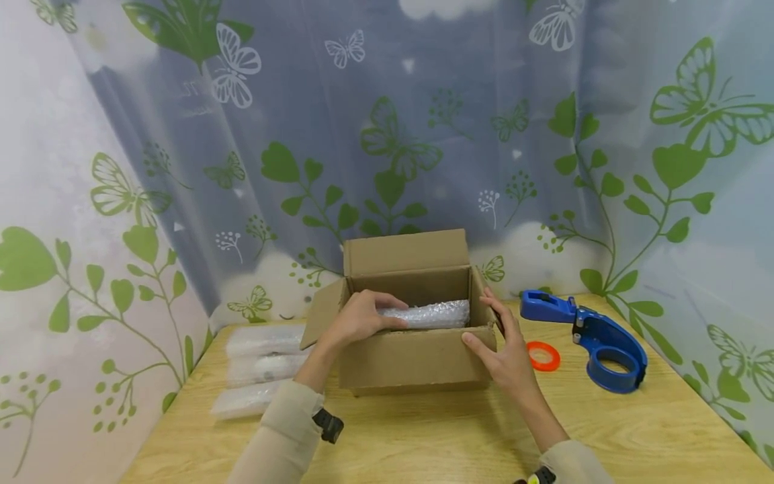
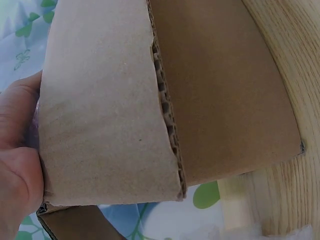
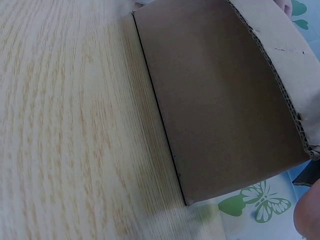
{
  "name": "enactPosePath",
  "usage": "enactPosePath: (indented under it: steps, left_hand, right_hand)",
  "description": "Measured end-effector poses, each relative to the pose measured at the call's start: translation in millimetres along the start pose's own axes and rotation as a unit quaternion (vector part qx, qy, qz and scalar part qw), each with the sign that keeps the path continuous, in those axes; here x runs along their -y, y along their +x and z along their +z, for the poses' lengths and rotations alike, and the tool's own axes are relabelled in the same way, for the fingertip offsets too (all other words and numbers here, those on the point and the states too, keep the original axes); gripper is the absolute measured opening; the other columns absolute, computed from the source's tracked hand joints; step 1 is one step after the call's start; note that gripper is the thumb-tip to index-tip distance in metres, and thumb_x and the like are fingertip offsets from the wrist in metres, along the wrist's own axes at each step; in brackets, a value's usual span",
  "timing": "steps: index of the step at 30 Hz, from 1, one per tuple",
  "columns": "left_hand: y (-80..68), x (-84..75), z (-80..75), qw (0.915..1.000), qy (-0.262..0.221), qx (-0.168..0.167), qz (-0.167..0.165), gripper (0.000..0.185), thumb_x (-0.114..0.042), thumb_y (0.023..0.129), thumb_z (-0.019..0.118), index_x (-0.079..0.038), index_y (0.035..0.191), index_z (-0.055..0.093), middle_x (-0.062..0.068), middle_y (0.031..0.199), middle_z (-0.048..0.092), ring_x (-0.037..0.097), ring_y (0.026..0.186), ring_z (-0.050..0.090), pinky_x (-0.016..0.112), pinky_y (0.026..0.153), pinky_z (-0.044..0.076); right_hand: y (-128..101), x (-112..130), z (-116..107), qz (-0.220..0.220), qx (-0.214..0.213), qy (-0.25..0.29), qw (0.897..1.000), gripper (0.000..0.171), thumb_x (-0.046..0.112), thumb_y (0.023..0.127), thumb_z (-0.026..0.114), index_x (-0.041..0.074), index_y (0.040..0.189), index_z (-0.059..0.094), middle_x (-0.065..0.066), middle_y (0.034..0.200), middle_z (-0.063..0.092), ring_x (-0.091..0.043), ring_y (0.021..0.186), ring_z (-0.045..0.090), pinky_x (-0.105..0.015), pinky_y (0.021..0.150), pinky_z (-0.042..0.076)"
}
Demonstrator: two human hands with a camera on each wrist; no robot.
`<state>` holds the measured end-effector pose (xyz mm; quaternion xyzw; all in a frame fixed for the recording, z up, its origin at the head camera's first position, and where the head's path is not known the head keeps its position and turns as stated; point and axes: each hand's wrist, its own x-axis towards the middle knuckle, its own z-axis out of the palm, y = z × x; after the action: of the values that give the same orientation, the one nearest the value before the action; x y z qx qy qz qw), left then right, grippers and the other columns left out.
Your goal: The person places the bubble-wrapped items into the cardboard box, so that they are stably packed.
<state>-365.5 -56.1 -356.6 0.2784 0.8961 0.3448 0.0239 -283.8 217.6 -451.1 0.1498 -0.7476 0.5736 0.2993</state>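
In the head view, the cardboard box (image 1: 417,359) stands with its flaps open on the wooden table (image 1: 411,437). A wrapped bundle (image 1: 438,314), covered in bubble wrap, lies crosswise inside it. The left hand (image 1: 365,317) reaches over the front wall and pinches the left end of this bundle between thumb and fingers, with only a narrow gap. The right hand (image 1: 506,346) grips the right front corner, its thumb on the front flap. Three similar packages (image 1: 275,368) lie at left; an orange ring (image 1: 553,359) and a blue tape dispenser (image 1: 611,336) are at right

In the left wrist view, the left hand is behind the front flap, which hides its hold

In the right wrist view, just one fingertip shows near the box corner; its grip I cannot tell from here
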Motion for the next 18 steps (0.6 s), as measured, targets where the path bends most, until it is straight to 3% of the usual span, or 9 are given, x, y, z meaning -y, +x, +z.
enactPosePath:
  steps: [4, 11, 18]
  left_hand:
    - [1.5, 0.4, 0.9, 0.9999, 0.004, 0.01, -0.007, 0.029, -0.036, 0.089, 0.084, -0.025, 0.115, 0.081, -0.002, 0.125, 0.074, 0.028, 0.131, 0.061, 0.049, 0.107, 0.05]
    - [2.8, 0.9, 2.3, 0.9989, 0.02, 0.041, -0.002, 0.026, -0.031, 0.091, 0.083, -0.021, 0.115, 0.08, -0.003, 0.122, 0.075, 0.027, 0.126, 0.064, 0.047, 0.105, 0.052]
    - [1.6, -0.3, 2.2, 0.9976, 0.025, 0.062, -0.019, 0.02, -0.024, 0.095, 0.079, -0.022, 0.115, 0.08, 0.0, 0.124, 0.075, 0.028, 0.125, 0.064, 0.046, 0.104, 0.053]
  right_hand:
    - [-0.1, 0.3, -0.8, 0.0, 0.002, 0.004, 1.0, 0.065, 0.005, 0.094, 0.077, 0.01, 0.151, 0.048, -0.004, 0.169, 0.032, -0.03, 0.156, 0.026, -0.012, 0.118, 0.023]
    - [-0.6, 1.6, -1.9, 0.021, 0.006, -0.008, 1.0, 0.065, 0.01, 0.095, 0.077, 0.012, 0.152, 0.047, 0.001, 0.169, 0.031, -0.027, 0.157, 0.025, -0.038, 0.126, 0.024]
    - [-1.3, 2.6, -1.2, 0.017, 0.007, -0.003, 1.0, 0.067, 0.007, 0.094, 0.078, 0.012, 0.153, 0.046, 0.001, 0.169, 0.031, -0.027, 0.156, 0.026, -0.015, 0.119, 0.024]
